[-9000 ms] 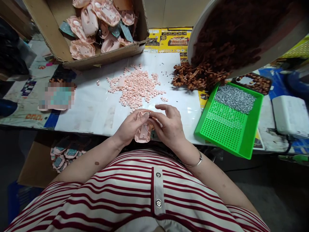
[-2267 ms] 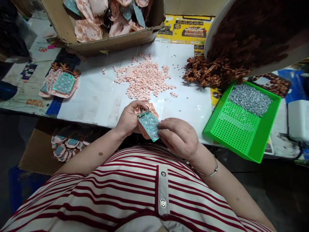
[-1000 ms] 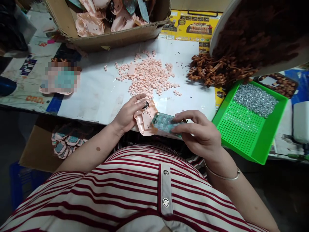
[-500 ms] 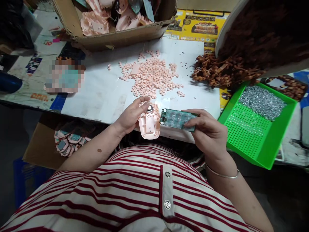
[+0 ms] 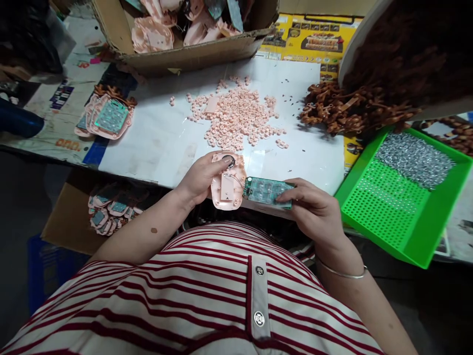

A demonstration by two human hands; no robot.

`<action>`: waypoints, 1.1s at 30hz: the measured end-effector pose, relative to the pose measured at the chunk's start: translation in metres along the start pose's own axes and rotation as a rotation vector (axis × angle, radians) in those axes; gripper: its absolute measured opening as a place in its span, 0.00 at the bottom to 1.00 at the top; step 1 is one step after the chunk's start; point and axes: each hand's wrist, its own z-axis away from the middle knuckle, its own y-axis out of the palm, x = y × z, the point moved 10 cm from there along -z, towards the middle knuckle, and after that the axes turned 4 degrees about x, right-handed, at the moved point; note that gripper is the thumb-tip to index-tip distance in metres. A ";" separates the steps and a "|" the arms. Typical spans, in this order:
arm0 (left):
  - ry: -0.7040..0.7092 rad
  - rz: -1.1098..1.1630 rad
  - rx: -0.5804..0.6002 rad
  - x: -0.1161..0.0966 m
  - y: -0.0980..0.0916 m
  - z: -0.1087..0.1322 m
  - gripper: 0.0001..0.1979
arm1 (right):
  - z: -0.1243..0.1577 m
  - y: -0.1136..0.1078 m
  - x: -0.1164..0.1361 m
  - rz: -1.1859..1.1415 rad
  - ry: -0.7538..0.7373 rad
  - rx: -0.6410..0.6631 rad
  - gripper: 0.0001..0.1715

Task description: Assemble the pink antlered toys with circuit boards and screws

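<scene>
My left hand (image 5: 201, 180) grips a pink plastic shell (image 5: 233, 192) by its left side, with the thumb on a round black speaker (image 5: 228, 161) at the top. The shell's hollow inside faces up. Thin wires run from it toward a green circuit board (image 5: 268, 191). My right hand (image 5: 314, 202) pinches that board by its right end, fingers on its face. The board's left end is close against the shell's right edge; whether they touch I cannot tell. Beyond both hands lies a heap of small pink plastic parts (image 5: 240, 116) on the white table covering (image 5: 158, 148).
A cardboard box (image 5: 199, 56) of pink shells stands at the back. Stacked shells with boards (image 5: 111, 118) lie left. Brown plastic pieces (image 5: 325, 111) spill from a large container at right. A green basket (image 5: 417, 236) holds screws (image 5: 414, 158). Another box (image 5: 70, 217) sits below the table edge.
The shell has turned more upright and its inside faces me more fully. The board has moved slightly left and down, with my right hand still on it. The camera view has shifted a little.
</scene>
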 end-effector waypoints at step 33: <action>0.056 -0.145 0.120 0.001 0.008 -0.004 0.33 | -0.076 0.063 0.008 0.420 -0.187 0.218 0.13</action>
